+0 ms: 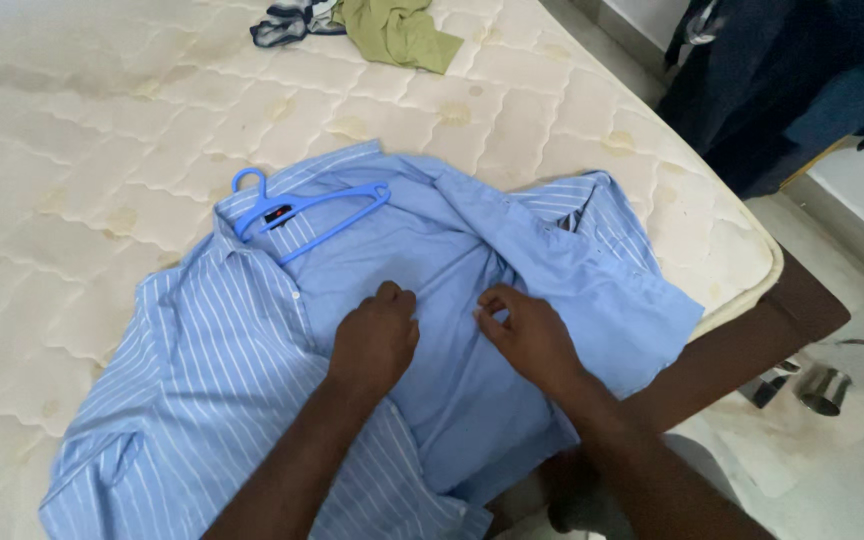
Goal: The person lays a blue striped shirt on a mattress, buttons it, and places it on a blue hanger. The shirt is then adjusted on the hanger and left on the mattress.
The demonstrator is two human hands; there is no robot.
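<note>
Both hands pinch the plain blue shirt (452,300) at its middle, left hand (374,340) and right hand (530,335) close together. It lies on a striped shirt (202,380) on the mattress (72,130), collar and hanger (302,212) pointing away.

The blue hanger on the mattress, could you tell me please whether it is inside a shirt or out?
Out. The blue hanger lies flat on top of the plain blue shirt, near the striped shirt's collar, hook and both arms fully exposed.

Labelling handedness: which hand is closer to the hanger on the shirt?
Left. The left hand lies on the shirt on the side where the blue hanger sits, up and to its left. The right hand is farther over, near the folded sleeve.
</note>
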